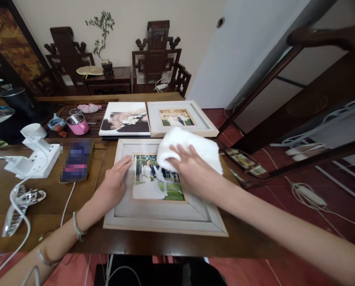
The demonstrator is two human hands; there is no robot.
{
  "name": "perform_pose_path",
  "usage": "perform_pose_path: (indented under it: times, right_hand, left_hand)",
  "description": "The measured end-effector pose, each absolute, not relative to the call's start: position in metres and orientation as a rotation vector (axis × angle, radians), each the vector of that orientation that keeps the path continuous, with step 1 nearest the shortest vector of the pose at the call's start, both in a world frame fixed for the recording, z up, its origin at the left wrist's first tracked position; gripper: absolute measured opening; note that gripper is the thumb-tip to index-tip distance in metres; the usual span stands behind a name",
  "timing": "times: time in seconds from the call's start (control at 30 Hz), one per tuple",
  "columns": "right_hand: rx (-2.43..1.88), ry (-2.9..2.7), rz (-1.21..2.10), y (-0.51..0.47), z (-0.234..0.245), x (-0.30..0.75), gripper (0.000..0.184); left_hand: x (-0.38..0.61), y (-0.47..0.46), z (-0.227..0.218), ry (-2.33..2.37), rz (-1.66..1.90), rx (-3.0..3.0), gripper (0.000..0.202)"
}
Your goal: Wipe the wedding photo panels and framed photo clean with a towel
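Note:
A picture frame with a wide pale border lies flat on the wooden table, a wedding photo in its middle. My left hand rests on the frame's left border, its fingers stretched out toward the photo's upper left corner. Over the upper right part of the frame, my right hand grips a white fluffy cloth, which covers that corner and part of the photo. The fingertips of my right hand press into the cloth.
Behind lie a second pale frame and a photo album. To the left are a phone, a white power strip, a clear hair claw and a pink cup. Cables trail over the table's left side.

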State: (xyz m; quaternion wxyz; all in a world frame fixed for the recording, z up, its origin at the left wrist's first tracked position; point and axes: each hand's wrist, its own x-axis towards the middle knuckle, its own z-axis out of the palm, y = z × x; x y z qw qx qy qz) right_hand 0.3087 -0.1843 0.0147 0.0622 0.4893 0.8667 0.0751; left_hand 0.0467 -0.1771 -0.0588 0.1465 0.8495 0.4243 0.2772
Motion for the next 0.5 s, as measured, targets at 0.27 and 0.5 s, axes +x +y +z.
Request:
perform_pose_path:
  times: [0.27, 0.5]
  right_hand:
    - [1.237, 2.755, 0.276, -0.216, 0.0, 0.32, 0.039]
    - [1.182, 2.981, 0.019, -0.295, -0.002, 0.313, 0.017]
  left_hand:
    - [0.05, -0.178, -0.056, 1.268, 0.816, 2.432, 0.063]
    - [0.05, -0.179, -0.056, 1.251, 0.824, 2.434, 0.065]
